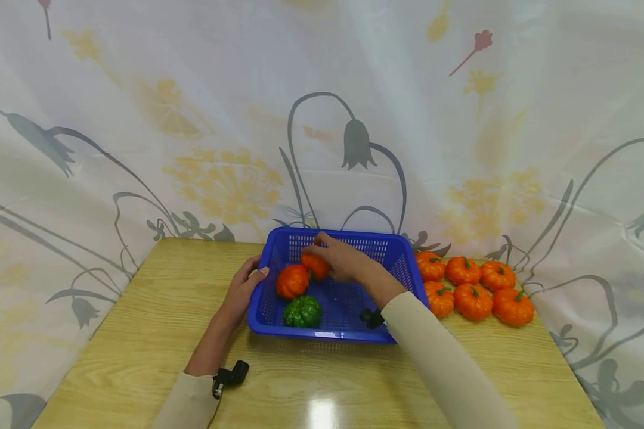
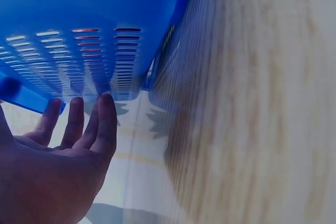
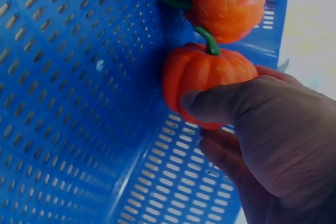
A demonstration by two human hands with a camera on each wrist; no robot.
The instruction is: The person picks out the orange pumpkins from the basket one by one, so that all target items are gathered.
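A blue basket (image 1: 349, 335) with slotted walls stands on the table. My left hand (image 1: 242, 291) is at its left side, thumb at the rim and fingers (image 2: 106, 124) against the outer wall. Inside the basket, my right hand (image 1: 339, 257) grips a small orange pumpkin (image 3: 202, 74) with a green stem, the thumb across its side and the other fingers partly hidden behind it. Right beside that one lies a second orange pumpkin (image 1: 292, 281). Closer to the front wall sits a dark green pumpkin (image 1: 303, 312), only its edge showing in the right wrist view.
Several orange pumpkins (image 1: 473, 301) stand in two rows on the wooden table (image 1: 155, 322), just right of the basket. Behind the table hangs a pale cloth (image 1: 236, 119) printed with flowers. A small black camera (image 1: 233, 374) is strapped to the left wrist.
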